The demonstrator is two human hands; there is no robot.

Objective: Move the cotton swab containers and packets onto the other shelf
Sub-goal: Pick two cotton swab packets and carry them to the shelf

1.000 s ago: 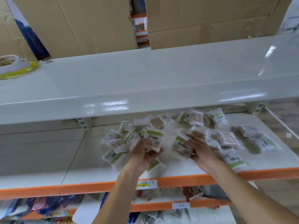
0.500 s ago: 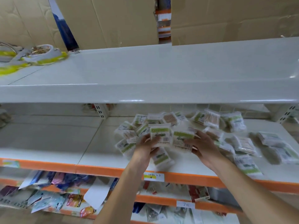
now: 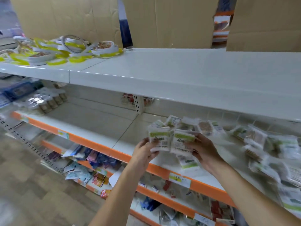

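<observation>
Cotton swab packets [image 3: 168, 141] are now lifted off the middle shelf [image 3: 104, 128], higher than a moment ago. The left hand [image 3: 144, 152] and the right hand [image 3: 203, 150] each grip one, fingers curled around its lower edge. More packets [image 3: 260, 141] lie on the shelf at right.

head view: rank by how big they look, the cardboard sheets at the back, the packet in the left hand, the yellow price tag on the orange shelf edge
1. cardboard sheets
2. packet held by the left hand, though it sits nearer the camera
3. price tag
</observation>
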